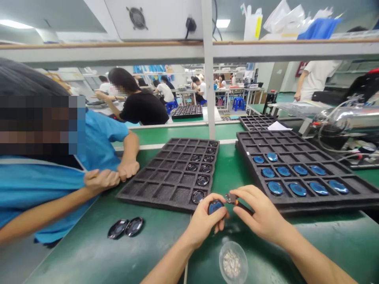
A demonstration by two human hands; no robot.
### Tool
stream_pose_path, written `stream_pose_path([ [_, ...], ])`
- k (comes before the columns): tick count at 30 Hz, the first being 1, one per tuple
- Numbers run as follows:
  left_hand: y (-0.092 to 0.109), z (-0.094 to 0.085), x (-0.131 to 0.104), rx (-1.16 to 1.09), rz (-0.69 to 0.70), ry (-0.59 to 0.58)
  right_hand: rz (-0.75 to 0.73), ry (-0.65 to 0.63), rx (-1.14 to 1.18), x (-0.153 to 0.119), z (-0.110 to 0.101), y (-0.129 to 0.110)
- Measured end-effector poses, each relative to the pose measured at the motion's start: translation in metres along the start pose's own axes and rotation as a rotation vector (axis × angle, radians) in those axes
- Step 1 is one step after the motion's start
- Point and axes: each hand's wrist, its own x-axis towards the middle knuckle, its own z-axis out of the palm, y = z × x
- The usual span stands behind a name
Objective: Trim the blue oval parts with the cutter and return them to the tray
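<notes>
My left hand point(201, 223) grips a round black part with a blue face point(215, 206), fingers wrapped about its edge. In my right hand point(263, 215) is a pair of small pliers point(231, 198) with dark handles and a touch of orange. The metal jaws are beside the part's right edge; whether they touch it I cannot tell. Below both hands stands a clear plastic cup point(244, 252) holding many small silvery pieces point(231, 264). A black foam tray point(156, 195) with several glossy black round parts point(202, 180) lies beyond my left hand.
Stacked foam trays point(319, 206) at the right hold several blue-faced round parts point(297, 189). Two black round parts point(134, 227) rest on the green table point(89, 260). A person in blue point(100, 128) sits close at left, hands by the tray. A shelf post point(209, 79) rises ahead.
</notes>
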Motion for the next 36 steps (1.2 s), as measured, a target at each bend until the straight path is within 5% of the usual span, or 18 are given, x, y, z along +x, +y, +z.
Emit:
stream_pose_path([
  [16,-0.018,0.008,-0.007,-0.333,-0.11,0.044,-0.075,-0.047,-0.282,-0.018,0.011,0.005],
  [36,-0.022,0.015,-0.009,-0.141,-0.037,0.087,-0.104,-0.115,-0.32,-0.021,0.019,-0.003],
])
